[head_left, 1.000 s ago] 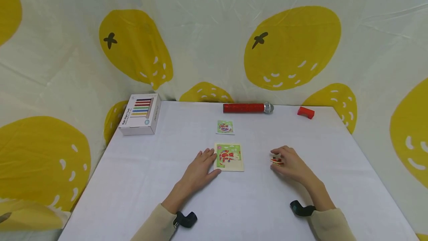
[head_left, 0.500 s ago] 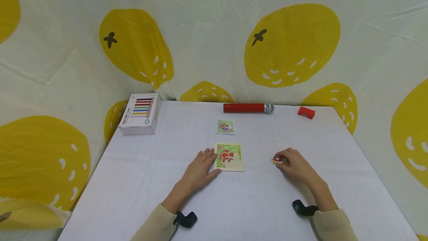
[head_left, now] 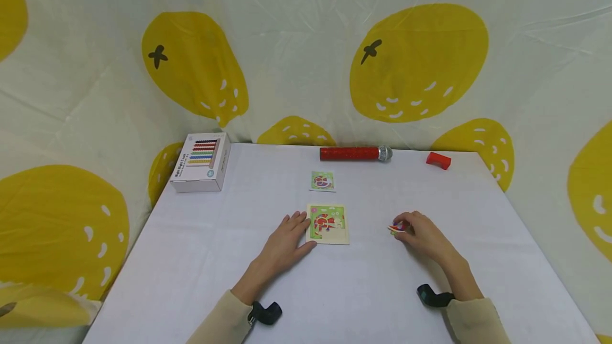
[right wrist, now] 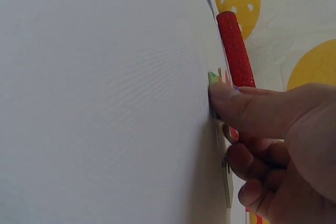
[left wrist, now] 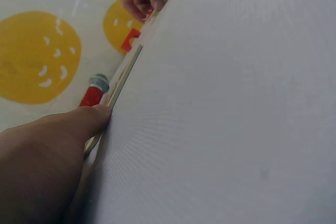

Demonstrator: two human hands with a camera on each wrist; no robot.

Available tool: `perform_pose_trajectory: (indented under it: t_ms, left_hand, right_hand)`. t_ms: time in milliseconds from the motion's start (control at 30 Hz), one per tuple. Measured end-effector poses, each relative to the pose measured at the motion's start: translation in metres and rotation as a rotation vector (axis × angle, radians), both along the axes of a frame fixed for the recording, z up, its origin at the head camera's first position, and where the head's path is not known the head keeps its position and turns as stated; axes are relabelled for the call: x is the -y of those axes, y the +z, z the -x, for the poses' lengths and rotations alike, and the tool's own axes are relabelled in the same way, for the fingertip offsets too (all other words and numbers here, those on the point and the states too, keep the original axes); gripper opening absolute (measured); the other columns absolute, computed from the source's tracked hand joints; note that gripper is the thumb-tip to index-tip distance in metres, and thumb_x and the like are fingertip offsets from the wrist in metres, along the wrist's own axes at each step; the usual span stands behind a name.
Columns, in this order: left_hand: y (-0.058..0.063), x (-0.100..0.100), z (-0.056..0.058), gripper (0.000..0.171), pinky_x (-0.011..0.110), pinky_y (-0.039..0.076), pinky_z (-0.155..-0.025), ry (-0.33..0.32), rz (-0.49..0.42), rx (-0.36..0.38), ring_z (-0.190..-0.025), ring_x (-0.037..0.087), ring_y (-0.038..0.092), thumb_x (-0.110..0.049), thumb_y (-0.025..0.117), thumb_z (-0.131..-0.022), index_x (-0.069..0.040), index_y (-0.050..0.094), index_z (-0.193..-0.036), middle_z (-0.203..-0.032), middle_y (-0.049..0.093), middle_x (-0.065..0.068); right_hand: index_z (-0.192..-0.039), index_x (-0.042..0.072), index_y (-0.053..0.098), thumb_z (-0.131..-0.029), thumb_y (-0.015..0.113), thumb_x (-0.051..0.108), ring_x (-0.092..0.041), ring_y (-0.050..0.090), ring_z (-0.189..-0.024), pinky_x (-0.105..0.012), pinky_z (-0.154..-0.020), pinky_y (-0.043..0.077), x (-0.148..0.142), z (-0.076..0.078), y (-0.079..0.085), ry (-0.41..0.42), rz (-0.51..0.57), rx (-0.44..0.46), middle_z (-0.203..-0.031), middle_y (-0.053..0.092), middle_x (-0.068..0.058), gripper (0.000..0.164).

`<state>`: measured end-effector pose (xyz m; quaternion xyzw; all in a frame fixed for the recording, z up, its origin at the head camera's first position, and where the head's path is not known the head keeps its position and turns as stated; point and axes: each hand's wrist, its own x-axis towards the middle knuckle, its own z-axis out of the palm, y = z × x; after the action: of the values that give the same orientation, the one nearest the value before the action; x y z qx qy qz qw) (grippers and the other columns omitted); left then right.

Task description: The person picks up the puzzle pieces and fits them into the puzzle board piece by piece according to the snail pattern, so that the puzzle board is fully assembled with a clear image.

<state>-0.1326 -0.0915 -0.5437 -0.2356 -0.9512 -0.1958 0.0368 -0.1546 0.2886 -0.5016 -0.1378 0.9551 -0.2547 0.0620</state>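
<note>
A square jigsaw puzzle board [head_left: 338,237] lies mid-table, with a green and red picture partly filled in and pale bare wood at its lower right. My left hand [head_left: 283,244] lies flat with fingers extended, its fingertips and thumb touching the board's left side. To the right of the board, my right hand [head_left: 423,237] pinches a colourful puzzle piece [head_left: 394,228] between thumb and fingers, low over the table. In the right wrist view the thumb [right wrist: 226,95] covers part of that piece. Another thin flat piece [right wrist: 228,187] shows under the curled fingers.
Behind the board lies a small picture card [head_left: 322,181]. A red microphone [head_left: 349,154] with a silver head rests along the back edge, and a red arch block [head_left: 438,161] sits at the back right. A white box [head_left: 200,166] stands at the back left.
My right hand has drawn slightly to the right, and its fingers have closed in on the puzzle piece, which now shows turned differently at the fingertips. The left hand and board have stayed put.
</note>
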Motion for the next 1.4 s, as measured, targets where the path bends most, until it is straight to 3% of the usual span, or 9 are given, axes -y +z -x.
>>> perform_pose_trajectory:
  t_ms: [300, 733, 1000, 1400]
  left_hand:
    - [0.001, -0.001, 0.000, 0.065, 0.043, 0.029, -0.126, 0.008, 0.004, 0.024, -0.149, 0.025, 0.038, -0.050, 0.060, -0.097, -0.007, 0.052, -0.145, -0.156, 0.046, 0.009]
    - [0.000, -0.001, 0.000, 0.066, 0.042, 0.027, -0.127, 0.012, 0.008, 0.034, -0.150, 0.024, 0.037, -0.052, 0.059, -0.097, -0.009, 0.051, -0.146, -0.157, 0.045, 0.008]
    - [0.001, 0.000, 0.000, 0.066, 0.041, 0.027, -0.127, 0.010, 0.008, 0.043, -0.150, 0.023, 0.036, -0.052, 0.059, -0.097, -0.009, 0.051, -0.146, -0.157, 0.045, 0.007]
    - [-0.001, 0.000, 0.001, 0.064, 0.044, 0.030, -0.125, -0.003, -0.006, -0.003, -0.147, 0.026, 0.041, -0.049, 0.062, -0.096, -0.007, 0.054, -0.143, -0.154, 0.049, 0.010]
  right_hand:
    - [-0.120, 0.010, 0.067, -0.095, 0.064, 0.005, -0.014, 0.056, -0.087, -0.021, -0.074, 0.053, 0.002, 0.002, 0.010, 0.050, 0.064, -0.023, -0.104, 0.070, -0.002, 0.026]
    - [-0.103, 0.009, 0.070, -0.090, 0.072, 0.009, -0.011, 0.056, -0.079, -0.018, -0.067, 0.050, 0.036, 0.013, 0.021, 0.045, 0.128, -0.037, -0.088, 0.069, 0.002, 0.013]
    - [-0.103, 0.009, 0.070, -0.092, 0.071, 0.010, -0.012, 0.056, -0.080, -0.019, -0.068, 0.051, 0.063, 0.018, 0.021, 0.091, 0.140, -0.012, -0.092, 0.070, 0.000, 0.012]
    - [-0.101, 0.009, 0.070, -0.091, 0.073, 0.011, -0.008, 0.058, -0.080, -0.020, -0.072, 0.054, 0.097, 0.019, 0.013, 0.198, 0.182, -0.013, -0.092, 0.070, 0.003, 0.011]
